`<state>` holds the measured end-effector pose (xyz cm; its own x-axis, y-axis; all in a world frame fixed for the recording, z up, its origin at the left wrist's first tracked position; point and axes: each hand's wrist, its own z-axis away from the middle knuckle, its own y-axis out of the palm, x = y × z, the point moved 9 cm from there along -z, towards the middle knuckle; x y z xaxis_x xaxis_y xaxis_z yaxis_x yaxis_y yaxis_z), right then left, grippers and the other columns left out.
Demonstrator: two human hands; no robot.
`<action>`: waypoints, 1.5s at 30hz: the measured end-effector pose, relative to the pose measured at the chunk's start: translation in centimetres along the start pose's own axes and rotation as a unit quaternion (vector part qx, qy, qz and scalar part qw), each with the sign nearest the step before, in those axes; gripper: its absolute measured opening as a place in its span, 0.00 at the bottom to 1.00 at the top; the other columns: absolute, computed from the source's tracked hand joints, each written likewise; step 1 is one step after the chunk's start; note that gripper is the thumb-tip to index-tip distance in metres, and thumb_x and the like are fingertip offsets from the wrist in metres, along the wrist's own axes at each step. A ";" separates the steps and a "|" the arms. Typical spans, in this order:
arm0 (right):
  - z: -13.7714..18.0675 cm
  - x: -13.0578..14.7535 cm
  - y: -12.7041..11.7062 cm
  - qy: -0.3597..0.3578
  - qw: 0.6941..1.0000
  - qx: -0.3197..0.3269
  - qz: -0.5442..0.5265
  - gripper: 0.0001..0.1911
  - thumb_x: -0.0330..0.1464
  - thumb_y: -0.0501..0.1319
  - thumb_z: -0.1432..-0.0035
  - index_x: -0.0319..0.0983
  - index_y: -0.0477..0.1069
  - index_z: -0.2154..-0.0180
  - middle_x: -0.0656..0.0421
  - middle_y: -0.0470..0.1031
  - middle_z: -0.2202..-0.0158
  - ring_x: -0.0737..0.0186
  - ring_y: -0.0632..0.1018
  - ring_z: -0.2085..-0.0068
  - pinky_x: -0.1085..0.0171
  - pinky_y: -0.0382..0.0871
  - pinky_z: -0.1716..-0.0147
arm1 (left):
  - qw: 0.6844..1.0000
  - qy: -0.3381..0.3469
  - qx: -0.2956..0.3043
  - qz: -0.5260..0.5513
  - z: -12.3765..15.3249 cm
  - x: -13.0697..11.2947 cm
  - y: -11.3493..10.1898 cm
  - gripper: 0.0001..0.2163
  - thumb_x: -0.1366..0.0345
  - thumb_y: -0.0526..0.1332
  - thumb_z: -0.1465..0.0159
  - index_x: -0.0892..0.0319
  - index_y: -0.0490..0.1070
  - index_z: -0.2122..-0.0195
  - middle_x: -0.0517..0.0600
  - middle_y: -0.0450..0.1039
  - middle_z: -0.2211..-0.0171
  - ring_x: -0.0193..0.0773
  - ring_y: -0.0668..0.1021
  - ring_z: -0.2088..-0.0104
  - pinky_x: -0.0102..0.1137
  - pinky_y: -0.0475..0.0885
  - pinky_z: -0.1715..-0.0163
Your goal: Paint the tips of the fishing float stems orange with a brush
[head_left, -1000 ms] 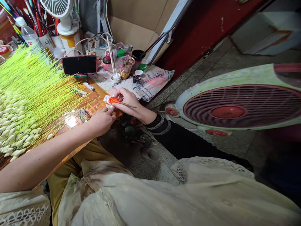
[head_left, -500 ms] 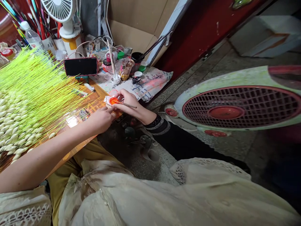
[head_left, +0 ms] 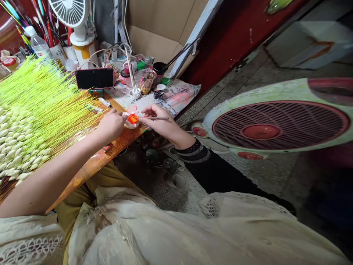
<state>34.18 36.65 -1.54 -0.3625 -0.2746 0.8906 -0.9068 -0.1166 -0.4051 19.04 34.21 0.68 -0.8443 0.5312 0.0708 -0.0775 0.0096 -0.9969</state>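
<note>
The left hand (head_left: 111, 125) lies on the counter (head_left: 91, 167) near its front edge. Its fingers are closed narrow on the left rim of a small white dish (head_left: 132, 120), which has orange paint in it. The dish stands on the counter, close to the corner, between the two hands.

The right hand (head_left: 156, 119) is just beside the dish on the other side. It pinches a thin brush (head_left: 160, 118) between the thumb and the first fingers. The handle lies almost flat and points to the right, away from the dish. I cannot tell if the brush tip touches the paint, because the fingers hide it.

Left of the dish, many yellow-green sticks (head_left: 38, 95) are spread over the counter, and white buds (head_left: 13, 143) sit on their near ends. Behind the dish a dark phone (head_left: 94, 78) stands on its long side. A stained cloth (head_left: 179, 96) lies to the right of it, near some small jars (head_left: 147, 79). A small white fan (head_left: 72, 13) stands at the back. On the floor at the right there is a big fan (head_left: 275, 125) with a red grille.
</note>
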 end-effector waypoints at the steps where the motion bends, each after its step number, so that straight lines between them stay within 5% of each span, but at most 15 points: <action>1: 0.0 0.0 -0.2 0.001 1.000 -0.006 0.004 0.19 0.46 0.71 0.48 0.41 0.73 0.60 0.58 0.77 0.65 0.61 0.76 0.65 0.63 0.70 0.67 | 1.000 0.001 0.000 -0.001 0.0 -0.1 0.1 0.15 0.72 0.52 0.31 0.65 0.76 0.50 0.58 0.76 0.63 0.47 0.74 0.56 0.37 0.68 0.56; 8: -0.5 1.3 -0.9 -0.036 0.999 -0.031 0.025 0.13 0.43 0.66 0.43 0.40 0.75 0.67 0.58 0.78 0.69 0.62 0.76 0.69 0.62 0.69 0.68 | 1.000 -0.012 -0.014 -0.003 0.2 -0.1 -0.3 0.15 0.72 0.52 0.31 0.65 0.75 0.48 0.58 0.75 0.62 0.48 0.74 0.55 0.37 0.68 0.57; 18: -0.9 3.4 -0.2 -0.124 0.988 -0.052 0.073 0.17 0.44 0.60 0.36 0.39 0.78 0.67 0.56 0.81 0.68 0.57 0.81 0.65 0.60 0.73 0.61 | 1.000 0.005 -0.015 -0.010 0.9 -1.3 -0.4 0.12 0.72 0.54 0.33 0.64 0.78 0.59 0.58 0.75 0.61 0.47 0.74 0.58 0.39 0.68 0.56; 25: -1.3 3.6 -0.1 -0.122 0.988 -0.062 0.075 0.18 0.46 0.60 0.36 0.40 0.79 0.67 0.56 0.82 0.69 0.56 0.81 0.65 0.61 0.72 0.63 | 0.999 -0.019 -0.030 -0.004 -0.1 -0.3 -0.3 0.15 0.73 0.52 0.32 0.63 0.78 0.54 0.57 0.75 0.62 0.46 0.73 0.58 0.38 0.68 0.55; 45: -1.9 3.5 -0.3 -0.101 0.990 -0.053 0.077 0.23 0.51 0.60 0.37 0.39 0.79 0.66 0.54 0.82 0.68 0.55 0.80 0.66 0.59 0.70 0.64 | 1.000 -0.015 -0.015 -0.008 -1.0 -0.6 -0.2 0.16 0.75 0.50 0.33 0.64 0.79 0.60 0.58 0.75 0.62 0.46 0.73 0.60 0.38 0.68 0.56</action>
<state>32.73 37.53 2.12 -0.4574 -0.4688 0.7557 -0.8654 0.0393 -0.4995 20.08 34.77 0.78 -0.8585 0.5055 0.0863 -0.0750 0.0427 -0.9963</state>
